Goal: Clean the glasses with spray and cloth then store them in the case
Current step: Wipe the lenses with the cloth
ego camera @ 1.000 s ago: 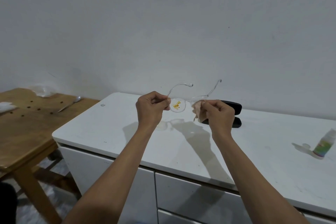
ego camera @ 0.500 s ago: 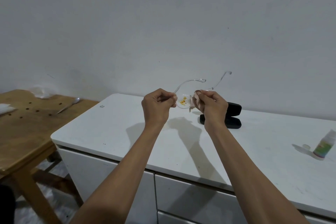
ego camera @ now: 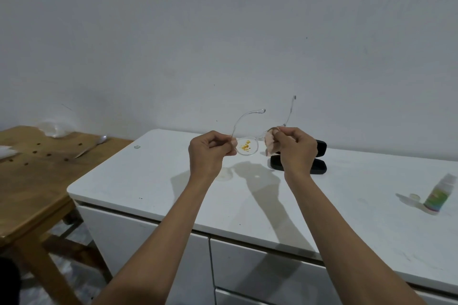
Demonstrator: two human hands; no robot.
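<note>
I hold clear-framed glasses point(ego camera: 247, 147) in the air above the white cabinet top point(ego camera: 173, 181), temples pointing up and away. The left lens carries orange-yellow spots. My left hand point(ego camera: 210, 152) pinches the frame's left end. My right hand point(ego camera: 296, 148) presses a small pink cloth point(ego camera: 269, 144) against the right lens, which the cloth hides. The open black case point(ego camera: 319, 160) lies on the cabinet behind my right hand, partly covered by it. The spray bottle point(ego camera: 438, 197) stands at the far right with its clear cap point(ego camera: 414, 197) beside it.
A wooden table point(ego camera: 32, 181) stands to the left, lower than the cabinet, with a spoon point(ego camera: 91, 147), a crumpled plastic bag point(ego camera: 55, 129) and small dark bits on it. The white wall is close behind. Drawer fronts run below the cabinet top.
My hands drew together half a second ago, then moved apart again. The glasses now sit lower than then, with the stained left lens in full view and the cloth on the right lens.
</note>
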